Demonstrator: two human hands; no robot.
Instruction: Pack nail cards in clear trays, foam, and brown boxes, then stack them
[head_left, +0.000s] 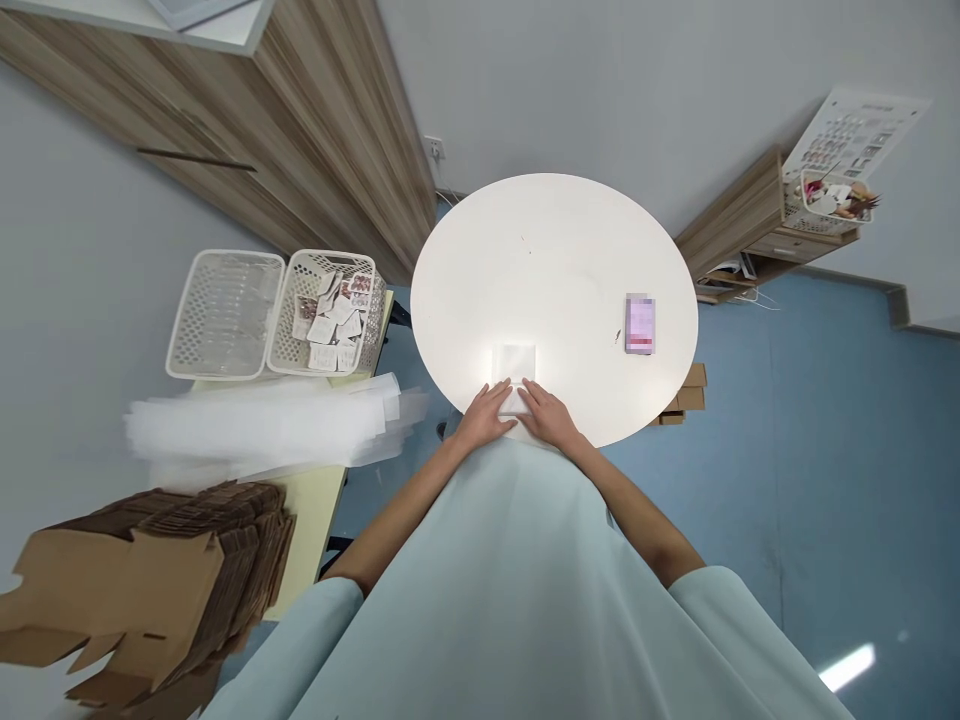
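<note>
Item: one flat white piece (516, 362), thin and sheet-like, lying at the near edge of the counter (555, 230), directly ahead of your body. Long axis: appears to run away from you, its far end lying clear beyond your fingertips.

Your hands: left hand (487, 415) over the near left part, right hand (550, 415) over the near right part; both equally close, fingers extended and angled inward, a narrow gap between them. Whether either one pinches the piece, you cannot tell from this view.

Same counter, well to your right: one purple pack (640, 325), upright to your line of sight, its face blurred; your right hand is the nearer.

Off the counter, to your left: white basket (367, 340) of small packets, stacked white sheets (262, 425), flattened cardboard boxes (112, 590).
</note>
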